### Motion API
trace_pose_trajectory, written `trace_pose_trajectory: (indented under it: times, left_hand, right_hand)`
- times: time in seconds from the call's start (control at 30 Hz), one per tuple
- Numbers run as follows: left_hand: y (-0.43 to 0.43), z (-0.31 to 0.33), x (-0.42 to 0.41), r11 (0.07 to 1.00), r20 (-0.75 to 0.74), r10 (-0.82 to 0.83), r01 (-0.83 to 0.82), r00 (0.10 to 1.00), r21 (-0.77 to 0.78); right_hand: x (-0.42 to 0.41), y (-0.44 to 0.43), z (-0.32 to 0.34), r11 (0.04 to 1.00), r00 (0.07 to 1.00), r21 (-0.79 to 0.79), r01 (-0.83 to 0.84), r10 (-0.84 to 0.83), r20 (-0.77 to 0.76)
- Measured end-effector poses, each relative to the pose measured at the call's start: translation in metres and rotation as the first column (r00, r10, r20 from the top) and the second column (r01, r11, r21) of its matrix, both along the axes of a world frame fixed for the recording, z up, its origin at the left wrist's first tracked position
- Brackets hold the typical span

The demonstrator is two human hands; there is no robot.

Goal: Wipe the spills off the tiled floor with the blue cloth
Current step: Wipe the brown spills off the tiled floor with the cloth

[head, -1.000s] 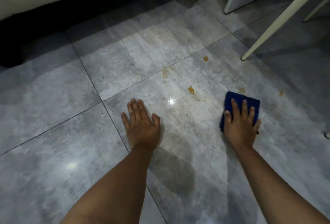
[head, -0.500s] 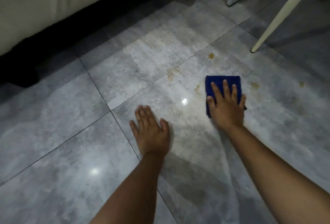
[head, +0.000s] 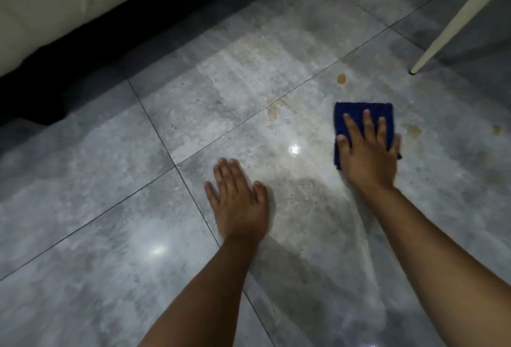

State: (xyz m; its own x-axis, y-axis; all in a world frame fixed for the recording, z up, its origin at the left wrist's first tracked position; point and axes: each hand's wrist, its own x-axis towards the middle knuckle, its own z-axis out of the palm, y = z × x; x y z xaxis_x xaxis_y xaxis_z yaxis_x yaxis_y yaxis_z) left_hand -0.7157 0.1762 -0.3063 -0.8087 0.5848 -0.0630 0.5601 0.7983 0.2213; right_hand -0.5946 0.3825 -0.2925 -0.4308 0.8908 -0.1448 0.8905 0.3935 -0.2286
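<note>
right hand [head: 369,158]: flat, fingers spread, palm pressing down on the blue cloth [head: 356,114]. Not gripping, just pinning it to the floor.
left hand [head: 239,203]: flat and spread on the tiled floor [head: 91,186], holding nothing. I read it as a brace only.
cloth: folded into a pad, lying on the tile right of centre. Far edge shows past my fingertips, near edge is under the palm.
spills left: four brown marks visible.
- smear [head: 272,113] on the grout line, left of the cloth, apart from it
- round drop [head: 341,78] beyond the cloth, near the chair leg [head: 453,20]
- blotch [head: 414,132] just beside the cloth's right edge
- small spot [head: 497,129] further right, well apart
done: the tile between my hands looks pale and streaky with glare. Could be wiped residue, can't confirm.
progress: my call is under halfway, mid-wipe. All four marks are uncovered by the cloth.
next: blotch on the right is the nearest target, then the drop, smear and far spot.
risk: the far spot sits close to the frame edge, easy to miss.
</note>
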Motion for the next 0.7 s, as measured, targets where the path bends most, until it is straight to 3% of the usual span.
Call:
trace_pose_trajectory:
  times: [0.07, 0.2, 0.3, 0.4, 0.57, 0.63, 0.7]
  left_hand:
    - [0.0, 0.0, -0.002, 1.0, -0.003, 0.013, -0.013, 1.0, 0.003]
    - [-0.001, 0.002, -0.001, 1.0, 0.022, 0.003, -0.002, 1.0, -0.017]
    - [-0.002, 0.004, 0.0, 0.999, 0.023, 0.01, -0.009, 1.0, -0.032]
    - [-0.001, 0.005, 0.001, 1.0, 0.037, 0.014, -0.013, 0.999, -0.028]
    - [-0.001, 0.005, -0.002, 0.999, 0.033, 0.008, -0.007, 0.999, -0.033]
    - [-0.002, 0.004, -0.003, 0.999, 0.032, 0.008, -0.006, 0.999, -0.04]
    - [-0.003, 0.003, -0.003, 0.999, 0.031, 0.009, -0.007, 0.999, -0.052]
  right_hand:
    - [0.007, -0.027, 0.001, 1.0, 0.999, -0.002, -0.019, 0.019, 0.032]
    - [-0.033, -0.066, 0.005, 0.902, 0.902, -0.029, -0.43, 0.431, 0.016]
    - [-0.093, -0.046, 0.004, 0.825, 0.826, -0.047, -0.563, 0.563, -0.01]
    - [-0.128, -0.01, 0.001, 0.863, 0.865, -0.067, -0.502, 0.501, -0.024]
    - [-0.091, -0.004, 0.002, 0.986, 0.989, -0.078, -0.151, 0.15, -0.021]
    - [-0.07, -0.039, 0.002, 0.988, 0.989, -0.056, -0.145, 0.145, -0.009]
    - [-0.064, -0.069, 0.004, 0.968, 0.968, -0.017, -0.25, 0.25, 0.002]
